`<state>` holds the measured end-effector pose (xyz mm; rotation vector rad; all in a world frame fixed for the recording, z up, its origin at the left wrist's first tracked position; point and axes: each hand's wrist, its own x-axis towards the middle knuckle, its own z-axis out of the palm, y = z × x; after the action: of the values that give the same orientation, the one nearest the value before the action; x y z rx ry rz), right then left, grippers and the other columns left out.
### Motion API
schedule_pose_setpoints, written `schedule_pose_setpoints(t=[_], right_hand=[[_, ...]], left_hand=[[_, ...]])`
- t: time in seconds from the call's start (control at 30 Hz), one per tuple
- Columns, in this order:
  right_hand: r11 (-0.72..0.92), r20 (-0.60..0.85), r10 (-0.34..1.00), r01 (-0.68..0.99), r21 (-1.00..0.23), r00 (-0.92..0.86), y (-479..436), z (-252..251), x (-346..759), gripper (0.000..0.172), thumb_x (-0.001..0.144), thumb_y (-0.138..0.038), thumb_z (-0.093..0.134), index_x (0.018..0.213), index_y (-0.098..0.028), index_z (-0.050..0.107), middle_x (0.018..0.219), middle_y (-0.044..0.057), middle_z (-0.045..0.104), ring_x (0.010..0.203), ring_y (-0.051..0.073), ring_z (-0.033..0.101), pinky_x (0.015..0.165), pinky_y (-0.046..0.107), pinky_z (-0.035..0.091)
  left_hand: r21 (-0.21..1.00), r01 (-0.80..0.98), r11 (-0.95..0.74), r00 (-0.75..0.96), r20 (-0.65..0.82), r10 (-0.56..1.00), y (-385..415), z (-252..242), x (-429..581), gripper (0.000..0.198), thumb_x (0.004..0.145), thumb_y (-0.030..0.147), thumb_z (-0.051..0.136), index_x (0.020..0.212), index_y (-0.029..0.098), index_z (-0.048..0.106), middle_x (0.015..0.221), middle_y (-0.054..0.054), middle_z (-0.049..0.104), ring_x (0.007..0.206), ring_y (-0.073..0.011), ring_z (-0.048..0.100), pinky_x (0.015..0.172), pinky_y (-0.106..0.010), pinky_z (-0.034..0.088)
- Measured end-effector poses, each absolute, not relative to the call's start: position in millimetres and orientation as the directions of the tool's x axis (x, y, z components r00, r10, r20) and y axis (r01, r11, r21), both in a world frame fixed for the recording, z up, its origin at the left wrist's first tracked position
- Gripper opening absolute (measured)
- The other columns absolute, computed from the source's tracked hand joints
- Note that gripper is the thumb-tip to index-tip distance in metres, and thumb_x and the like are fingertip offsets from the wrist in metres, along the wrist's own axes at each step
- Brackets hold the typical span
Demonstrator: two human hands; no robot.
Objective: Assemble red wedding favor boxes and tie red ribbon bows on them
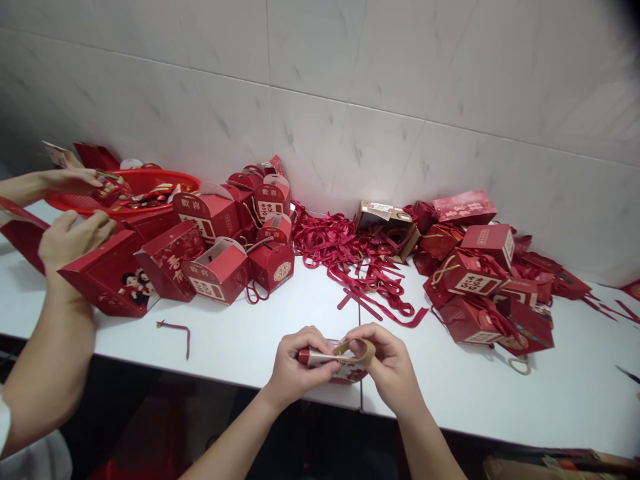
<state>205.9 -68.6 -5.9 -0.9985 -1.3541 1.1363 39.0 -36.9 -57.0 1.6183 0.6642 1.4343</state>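
At the table's front edge, my left hand (pixel 304 363) grips a small red gift box (pixel 350 377) with its thumb and fingers across the top. My right hand (pixel 389 365) is closed on a tan loop (pixel 369 352) that looks like a strap or ribbon at the top of this box. Both hands touch at the box, and their fingers hide most of it. A pile of dark red ribbons (pixel 330 237) lies beyond my hands, with some strands trailing toward them.
A co-worker's hands (pixel 77 241) are at the left, by a red plastic basket (pixel 173 179) of wrapped items. Red gift boxes (pixel 220 270) crowd the left side; more filled boxes (pixel 475 280) are heaped right. A short ribbon (pixel 175 327) lies front left. A tiled wall backs the table.
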Motion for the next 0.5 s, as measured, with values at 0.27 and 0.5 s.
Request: schedule_pose_setpoints(t=[0.27,0.5], right_hand=[[0.227,0.228,0.970,-0.032,-0.973,-0.087,-69.6,-12.1,205.5,0.016,0.085,-0.036,0.064,0.083,-0.021,0.066,0.075,0.004,0.068,0.070,0.017,0.064,0.059,0.025,0.051],[0.367,0.368,0.913,-0.040,-0.929,-0.175,-72.2,-17.9,208.9,0.008,0.088,-0.029,0.059,0.087,-0.024,0.065,0.081,0.004,0.065,0.083,0.019,0.062,0.075,0.032,0.050]], left_hand=[[0.855,-0.144,-0.497,0.195,0.517,0.833,-37.3,-55.7,39.3,0.011,0.065,0.018,0.076,0.069,0.017,0.065,0.068,-0.006,0.069,0.066,-0.0190,0.064,0.062,-0.030,0.052],[0.826,-0.143,-0.546,0.186,0.564,0.805,-39.0,-54.3,40.1,0.011,0.065,0.014,0.076,0.071,0.017,0.067,0.067,-0.006,0.070,0.064,-0.0184,0.064,0.064,-0.031,0.052]])
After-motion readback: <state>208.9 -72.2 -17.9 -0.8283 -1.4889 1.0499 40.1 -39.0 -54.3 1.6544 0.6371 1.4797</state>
